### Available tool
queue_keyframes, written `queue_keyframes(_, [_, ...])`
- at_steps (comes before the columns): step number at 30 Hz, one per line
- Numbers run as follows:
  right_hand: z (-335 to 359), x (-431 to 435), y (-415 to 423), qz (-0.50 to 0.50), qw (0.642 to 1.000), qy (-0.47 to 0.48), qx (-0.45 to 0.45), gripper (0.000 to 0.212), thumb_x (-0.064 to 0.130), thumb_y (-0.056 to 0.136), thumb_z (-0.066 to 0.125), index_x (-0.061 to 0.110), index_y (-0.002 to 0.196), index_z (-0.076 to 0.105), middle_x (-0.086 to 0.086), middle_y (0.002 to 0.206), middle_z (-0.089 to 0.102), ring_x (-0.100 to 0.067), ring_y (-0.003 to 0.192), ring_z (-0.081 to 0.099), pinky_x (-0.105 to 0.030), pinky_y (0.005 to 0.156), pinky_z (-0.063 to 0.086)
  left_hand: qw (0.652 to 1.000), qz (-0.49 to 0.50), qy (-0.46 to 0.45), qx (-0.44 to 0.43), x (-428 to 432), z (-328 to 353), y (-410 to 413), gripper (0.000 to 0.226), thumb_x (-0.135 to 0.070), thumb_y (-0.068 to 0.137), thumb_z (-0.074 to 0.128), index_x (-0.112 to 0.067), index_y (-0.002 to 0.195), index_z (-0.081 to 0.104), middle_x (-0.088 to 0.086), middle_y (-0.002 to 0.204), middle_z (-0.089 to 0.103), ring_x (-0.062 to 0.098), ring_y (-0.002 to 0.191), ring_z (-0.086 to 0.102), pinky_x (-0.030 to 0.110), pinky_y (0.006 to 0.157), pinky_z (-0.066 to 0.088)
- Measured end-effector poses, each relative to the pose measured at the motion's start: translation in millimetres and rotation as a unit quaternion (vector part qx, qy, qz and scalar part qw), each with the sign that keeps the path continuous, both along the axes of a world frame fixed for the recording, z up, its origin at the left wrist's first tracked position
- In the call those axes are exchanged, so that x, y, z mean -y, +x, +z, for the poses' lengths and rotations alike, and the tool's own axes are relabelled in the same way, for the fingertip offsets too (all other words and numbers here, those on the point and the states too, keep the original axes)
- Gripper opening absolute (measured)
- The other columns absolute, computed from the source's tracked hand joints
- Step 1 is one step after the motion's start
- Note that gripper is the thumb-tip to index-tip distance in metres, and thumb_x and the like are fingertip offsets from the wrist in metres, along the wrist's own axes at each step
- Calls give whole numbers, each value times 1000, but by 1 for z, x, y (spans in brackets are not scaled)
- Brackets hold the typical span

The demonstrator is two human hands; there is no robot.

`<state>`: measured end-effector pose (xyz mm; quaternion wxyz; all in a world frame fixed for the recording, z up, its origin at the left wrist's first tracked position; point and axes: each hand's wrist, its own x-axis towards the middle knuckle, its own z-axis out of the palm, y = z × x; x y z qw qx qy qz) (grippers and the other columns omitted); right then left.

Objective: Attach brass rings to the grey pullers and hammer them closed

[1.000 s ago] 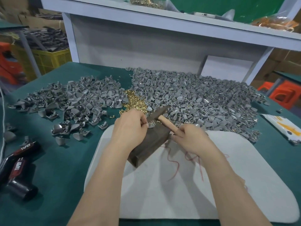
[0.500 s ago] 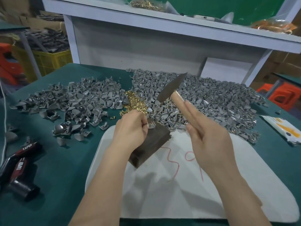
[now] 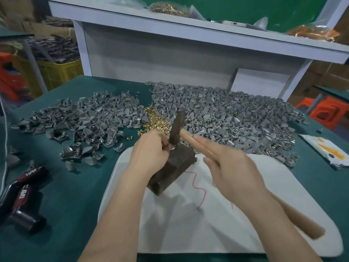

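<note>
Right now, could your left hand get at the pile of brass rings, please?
Probably yes: the pile of brass rings lies just beyond the left hand with nothing between. But that hand is pinching a puller on the dark block, so it must let go first.

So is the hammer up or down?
Down: the hammer is low, its head right at the puller on the dark block. Touching, cannot tell.
</note>
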<state>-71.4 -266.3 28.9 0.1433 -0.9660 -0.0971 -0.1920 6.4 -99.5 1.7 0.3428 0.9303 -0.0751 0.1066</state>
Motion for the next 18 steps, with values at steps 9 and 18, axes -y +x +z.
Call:
queue_keyframes(9, [-12,2,-4,37,998,45,-3,84,17,90,56,81,119,11,28,117,60,-6,92,61,-22,80,49,1000,8,-18,-3,0,1,0,16,-12,83,65,-21,73,56,-1,83,57,22,83,56,34,71,47])
queue_keyframes(18, [-15,30,76,-59,971,180,-146,50,16,91,51,37,136,45,4,109,66,-11,64,54,-21,59,41,1000,0,-17,-16,0,2,-1,10,-18,87,63,-22,78,59,-7,78,56,20,86,59,37,79,51])
